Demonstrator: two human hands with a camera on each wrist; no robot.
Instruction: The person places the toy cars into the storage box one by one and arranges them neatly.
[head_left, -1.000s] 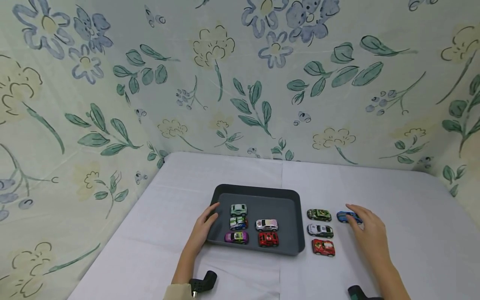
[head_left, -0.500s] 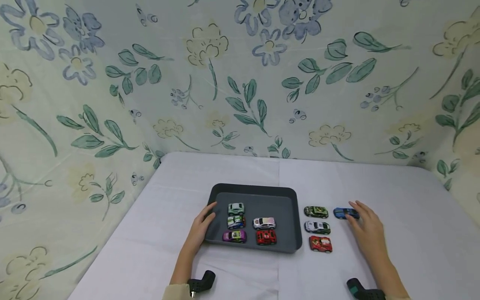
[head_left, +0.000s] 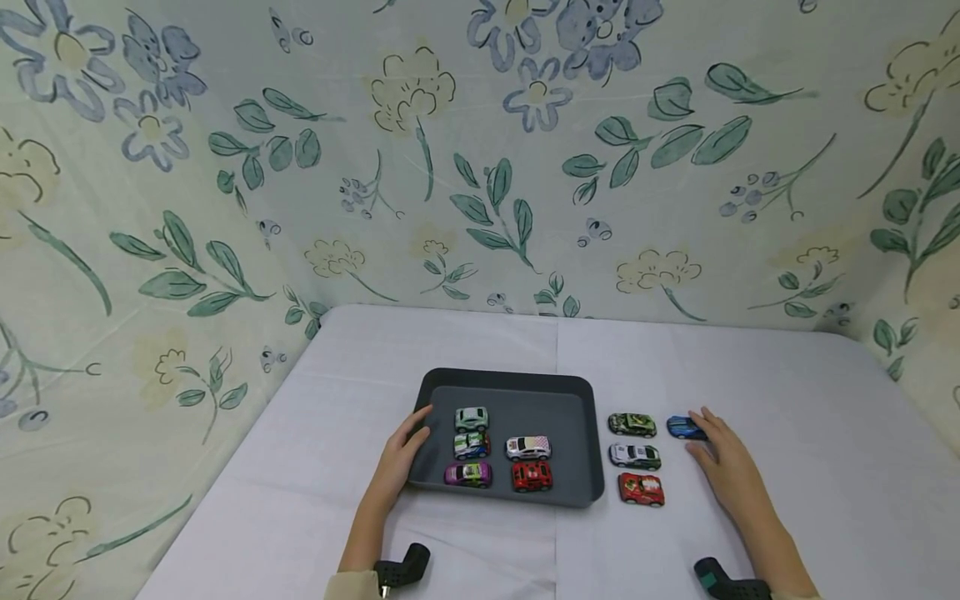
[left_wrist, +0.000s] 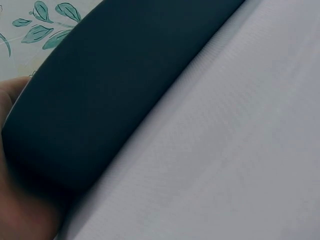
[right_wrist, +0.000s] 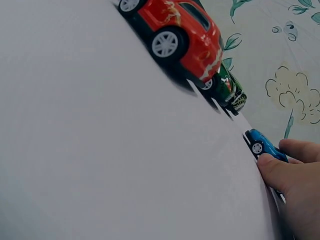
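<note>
My left hand (head_left: 400,457) holds the left edge of a dark grey tray (head_left: 577,446), its fingertips over the rim. In the left wrist view, the hand (left_wrist: 20,200) lies against the tray's outer wall (left_wrist: 105,90). My right hand (head_left: 731,471) is at a blue toy car (head_left: 682,427) on the white cloth and covers its right end. The right wrist view shows thumb and fingers on either side of the blue car (right_wrist: 262,144). Left of it stand a green toy car (head_left: 632,425), a silver one (head_left: 634,456) and a red one (head_left: 641,489) in a column.
Inside the tray are a pale green car (head_left: 472,418), a multicoloured car (head_left: 471,445), a purple car (head_left: 468,475), a white-pink car (head_left: 528,447) and another red car (head_left: 532,477). A flowered cloth (head_left: 480,208) rises behind the white tabletop (head_left: 450,333).
The right hand's thumb has slid slightly off the blue car's near side, and the hand now hides its right end. The cars and left hand stay put; the head view shifted a little.
</note>
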